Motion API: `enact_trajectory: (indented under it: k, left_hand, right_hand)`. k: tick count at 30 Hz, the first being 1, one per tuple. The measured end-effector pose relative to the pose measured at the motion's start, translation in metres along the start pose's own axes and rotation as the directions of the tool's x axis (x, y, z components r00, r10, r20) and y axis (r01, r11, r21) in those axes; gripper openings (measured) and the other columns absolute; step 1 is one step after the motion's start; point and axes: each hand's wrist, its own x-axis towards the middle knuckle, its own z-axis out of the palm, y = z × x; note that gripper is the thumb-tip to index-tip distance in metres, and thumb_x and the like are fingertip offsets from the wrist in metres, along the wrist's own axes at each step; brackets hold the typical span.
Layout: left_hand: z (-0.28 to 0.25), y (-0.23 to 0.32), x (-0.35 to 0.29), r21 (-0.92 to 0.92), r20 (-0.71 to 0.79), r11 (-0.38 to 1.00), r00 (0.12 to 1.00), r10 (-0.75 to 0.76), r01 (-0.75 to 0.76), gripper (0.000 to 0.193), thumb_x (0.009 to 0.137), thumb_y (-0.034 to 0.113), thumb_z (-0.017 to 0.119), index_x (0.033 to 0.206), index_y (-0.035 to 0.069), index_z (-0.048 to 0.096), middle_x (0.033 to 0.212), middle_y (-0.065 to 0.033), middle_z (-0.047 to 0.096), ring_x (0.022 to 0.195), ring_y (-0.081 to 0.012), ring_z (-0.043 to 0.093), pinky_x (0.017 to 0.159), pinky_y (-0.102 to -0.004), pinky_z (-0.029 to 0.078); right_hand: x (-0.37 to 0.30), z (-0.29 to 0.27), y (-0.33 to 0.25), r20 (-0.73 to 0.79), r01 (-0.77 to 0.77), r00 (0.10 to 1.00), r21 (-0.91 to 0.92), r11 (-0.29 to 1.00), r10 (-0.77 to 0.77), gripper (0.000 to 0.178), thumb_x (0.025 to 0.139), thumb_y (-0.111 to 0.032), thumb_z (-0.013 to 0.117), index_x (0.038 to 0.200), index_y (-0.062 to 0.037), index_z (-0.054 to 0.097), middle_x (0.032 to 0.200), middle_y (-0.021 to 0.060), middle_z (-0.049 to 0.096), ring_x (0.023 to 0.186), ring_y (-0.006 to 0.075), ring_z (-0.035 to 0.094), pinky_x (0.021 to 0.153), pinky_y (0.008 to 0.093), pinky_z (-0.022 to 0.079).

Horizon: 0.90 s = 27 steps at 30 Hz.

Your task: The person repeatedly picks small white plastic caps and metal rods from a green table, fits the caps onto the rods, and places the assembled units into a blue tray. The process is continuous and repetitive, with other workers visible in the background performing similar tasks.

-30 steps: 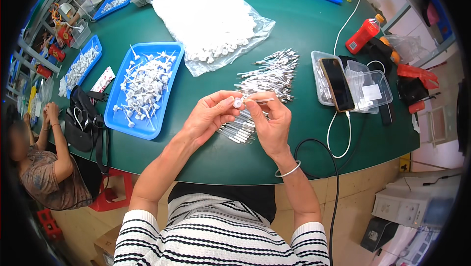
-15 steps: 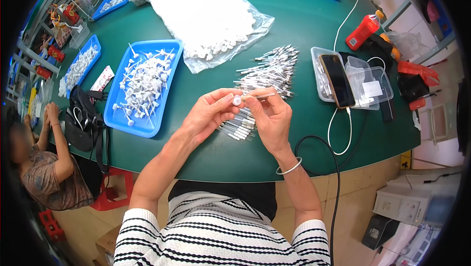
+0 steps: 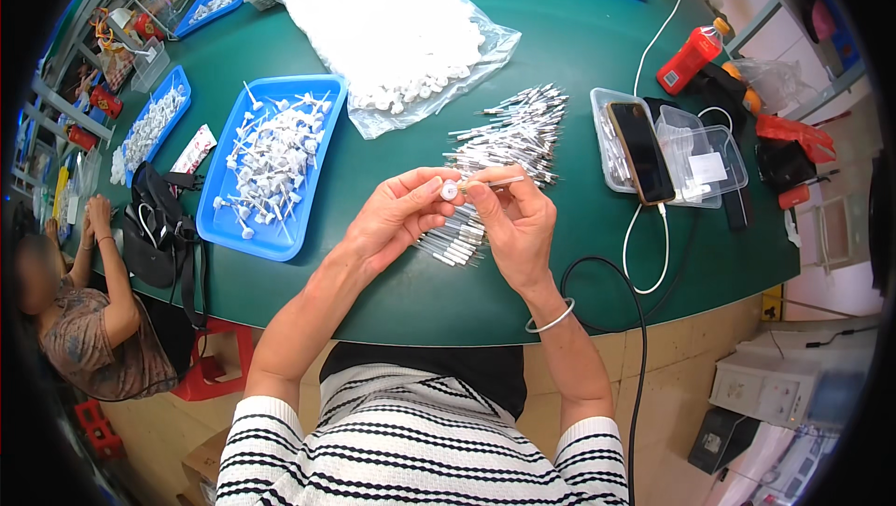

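From my remote station I saw both bare hands meet at the centre of the frame, above the green tabletop. The left hand pinched a small round white plastic piece between thumb and forefinger, its round face turned up toward the camera. The right hand gripped a thin pale rod between thumb and bent fingers, its near end close against the piece; I could not tell whether the two were joined. I judged that fingertip grips were used because both parts were tiny, and that holding them end to face helped line them up.

Just beyond the fingers, at centre right of the frame, lay a loose heap of slim metal-and-white rods, probably fanned there for easy picking. At top centre, a clear plastic bag full of round white pieces lay with its mouth toward the hands, which I took to be for reach. Left of centre, a blue rectangular plastic tray held white-headed pieces with thin stems; its raised rim seemed to keep them from scattering.
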Motion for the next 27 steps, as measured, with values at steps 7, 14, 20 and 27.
enact_trajectory:
  k: [7,14,20,27]
  left_hand:
    - [0.0010,0.0001,-0.0011,0.037,-0.004,0.999,1.000,0.011,-0.010,0.026,0.094,0.015,0.059,0.114,-0.001,0.062,0.094,-0.0081,0.067,0.080,-0.0091,0.065,0.072,-0.0203,0.056]
    - [0.0026,0.0003,-0.0022,0.048,-0.005,0.999,1.000,0.022,-0.021,0.025,0.094,0.014,0.058,0.114,-0.001,0.062,0.093,-0.0084,0.067,0.080,-0.0096,0.065,0.071,-0.0207,0.056]
    - [0.0021,0.0010,-0.0020,0.049,-0.011,0.999,1.000,0.023,-0.022,0.026,0.094,0.014,0.058,0.114,-0.002,0.062,0.092,-0.0092,0.067,0.079,-0.0097,0.065,0.070,-0.0207,0.056]
    - [0.0005,0.0003,-0.0017,0.067,-0.010,0.998,1.000,0.019,-0.018,0.026,0.094,0.015,0.058,0.113,-0.002,0.061,0.091,-0.0085,0.067,0.078,-0.0095,0.064,0.071,-0.0205,0.056]
  right_hand:
    - [0.0006,-0.0023,-0.0014,0.018,0.020,1.000,-0.046,0.999,-0.019,0.008,0.089,-0.007,0.064,0.091,0.0005,0.062,0.081,0.0075,0.066,0.073,0.0131,0.066,0.068,0.0259,0.053]
    - [0.0001,-0.0018,0.0010,0.028,0.033,0.999,-0.062,0.998,-0.031,0.009,0.088,-0.007,0.065,0.091,0.0008,0.063,0.082,0.0075,0.066,0.072,0.0148,0.066,0.065,0.0265,0.053]
    - [0.0014,-0.0023,0.0007,0.024,0.092,0.996,-0.123,0.988,-0.089,0.008,0.087,-0.006,0.065,0.090,0.0006,0.062,0.080,0.0087,0.065,0.070,0.0175,0.066,0.063,0.0278,0.052]
    - [0.0022,-0.0021,-0.0020,0.020,0.114,0.994,-0.168,0.979,-0.112,0.006,0.086,-0.005,0.065,0.088,0.0003,0.062,0.079,0.0089,0.065,0.069,0.0192,0.067,0.061,0.0290,0.052]
